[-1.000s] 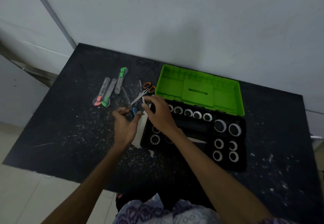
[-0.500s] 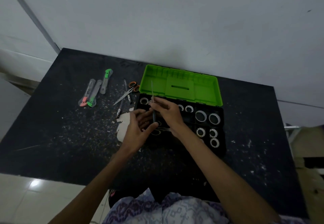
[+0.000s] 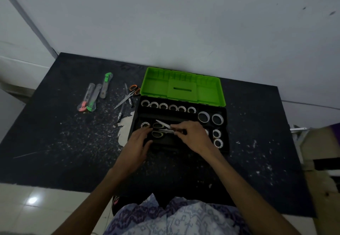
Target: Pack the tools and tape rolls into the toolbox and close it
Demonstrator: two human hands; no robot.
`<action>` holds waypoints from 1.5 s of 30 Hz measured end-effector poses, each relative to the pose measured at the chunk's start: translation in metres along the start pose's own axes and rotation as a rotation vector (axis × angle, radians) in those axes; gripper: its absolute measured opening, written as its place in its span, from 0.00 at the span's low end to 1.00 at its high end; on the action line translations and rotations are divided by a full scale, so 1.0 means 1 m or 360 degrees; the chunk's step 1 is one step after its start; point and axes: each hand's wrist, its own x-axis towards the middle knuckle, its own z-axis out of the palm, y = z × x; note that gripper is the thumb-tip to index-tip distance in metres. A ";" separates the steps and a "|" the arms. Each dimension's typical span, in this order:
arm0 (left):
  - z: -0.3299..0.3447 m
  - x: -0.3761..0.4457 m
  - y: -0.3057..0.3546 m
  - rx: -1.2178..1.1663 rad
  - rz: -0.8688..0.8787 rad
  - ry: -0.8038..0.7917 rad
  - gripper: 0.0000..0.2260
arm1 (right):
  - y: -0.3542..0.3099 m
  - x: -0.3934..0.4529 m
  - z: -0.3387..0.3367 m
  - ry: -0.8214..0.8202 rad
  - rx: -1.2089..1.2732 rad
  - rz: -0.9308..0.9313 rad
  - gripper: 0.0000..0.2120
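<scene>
A black toolbox (image 3: 226, 147) stands open on the dark table, its green lid (image 3: 156, 85) tipped back. Small tape rolls (image 3: 163, 106) line its back row and two larger rolls (image 3: 203, 116) sit at the right. Green-handled scissors (image 3: 157, 134) lie in the middle compartment. My right hand (image 3: 195, 137) pinches a thin dark tool (image 3: 179, 130) over the scissors' blades. My left hand (image 3: 138, 142) rests open on the box's left front edge, fingertips by the scissor handles. Left of the box lie orange-handled scissors (image 3: 133, 88), two pens (image 3: 121, 112) and three utility knives (image 3: 106, 85).
A torn pale patch (image 3: 125, 126) marks the table beside the box's left wall. White specks cover the dark tabletop (image 3: 64, 133). The wall rises right behind the lid. A cardboard box (image 3: 323, 161) stands off the table's right edge. The table's front edge is near my lap.
Both hands moved from the loose tools on the left into the toolbox's middle compartment. The thin tool, held upright a moment ago, is now low over the scissors.
</scene>
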 end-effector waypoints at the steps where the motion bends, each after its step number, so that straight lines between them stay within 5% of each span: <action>1: -0.001 -0.001 0.000 -0.0019 0.0005 0.0020 0.19 | 0.001 -0.002 0.002 -0.0028 -0.0091 -0.0015 0.16; 14: -0.007 -0.007 0.003 -0.0140 0.0040 0.0067 0.16 | -0.008 0.002 0.015 0.0149 -0.0123 -0.0111 0.10; 26: -0.044 0.037 -0.050 -0.0535 -0.0481 0.0567 0.09 | -0.085 0.136 0.024 0.0054 0.0013 -0.0354 0.08; 37: -0.067 0.090 -0.132 -0.0691 -0.1495 0.0336 0.14 | -0.117 0.257 0.081 -0.0594 -0.0674 -0.0419 0.12; 45: -0.064 0.117 -0.140 -0.0584 -0.1418 0.0153 0.11 | -0.113 0.273 0.105 -0.0623 -0.1045 -0.0517 0.11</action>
